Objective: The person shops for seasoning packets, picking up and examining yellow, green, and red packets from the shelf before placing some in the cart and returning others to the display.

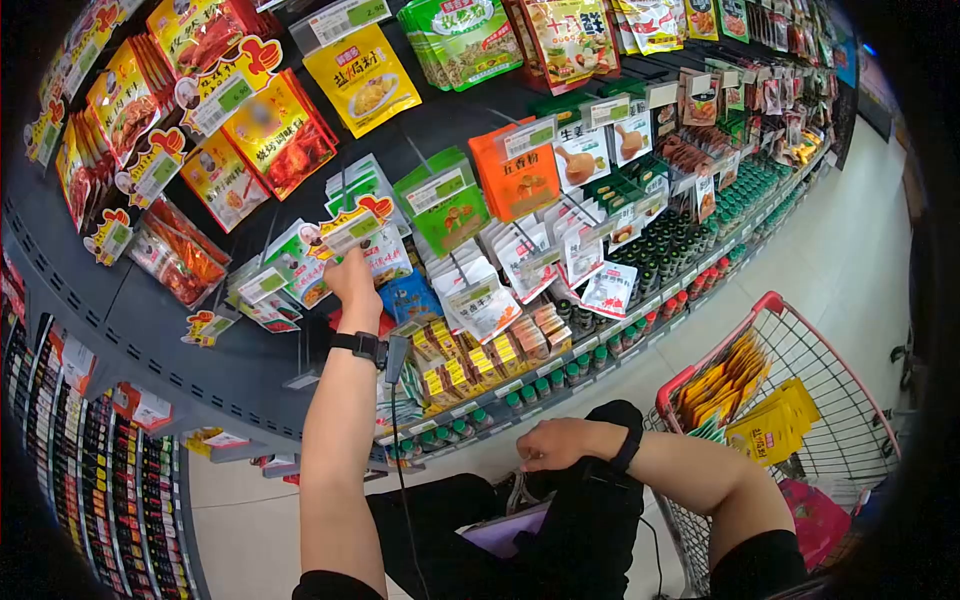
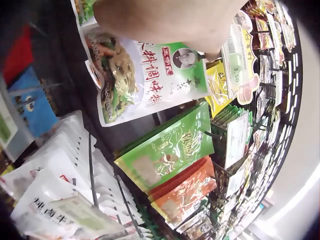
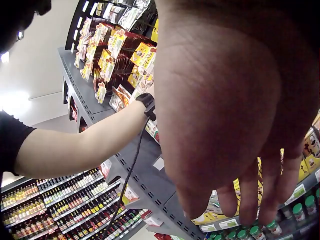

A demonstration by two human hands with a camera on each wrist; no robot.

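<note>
My left hand reaches up to the hook display and grips a white seasoning packet at its edge, just below a price tag that hides the fingertips. In the left wrist view the same packet shows a food picture and red lettering, with the hand across its top edge. Beside it hang green packets and orange packets. Low over the knee, my right hand holds nothing. Its fingers hang down loosely in the right wrist view.
Small yellow boxes and green-capped jars line the lower shelf. A shopping cart stands at the right, carrying yellow packets. Bottle shelves are at the left. A cable hangs from the left wrist.
</note>
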